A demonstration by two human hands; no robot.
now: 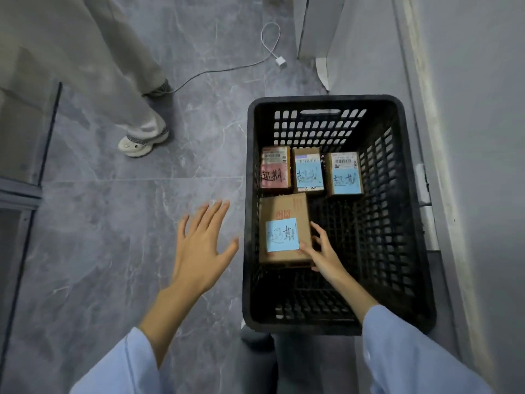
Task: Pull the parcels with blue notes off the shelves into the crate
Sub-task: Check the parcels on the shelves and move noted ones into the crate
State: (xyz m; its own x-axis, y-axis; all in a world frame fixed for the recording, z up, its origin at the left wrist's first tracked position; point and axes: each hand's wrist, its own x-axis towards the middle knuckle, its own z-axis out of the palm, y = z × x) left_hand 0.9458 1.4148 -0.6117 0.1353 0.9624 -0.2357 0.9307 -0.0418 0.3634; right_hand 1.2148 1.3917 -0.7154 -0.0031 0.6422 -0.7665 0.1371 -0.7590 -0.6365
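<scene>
Head view: right hand [321,251] pinches the near corner of a cardboard parcel [284,206] low inside the black crate [324,99], left hand [199,245] spread empty outside it, and the thumb could peel its blue note [282,235] on release.

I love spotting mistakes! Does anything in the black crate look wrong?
In the crate, the back-left parcel wears a pink note, while the two parcels beside it and the front parcel carry blue ones. The task wants blue notes only, so it looks out of place. Nothing looks damaged.
</scene>
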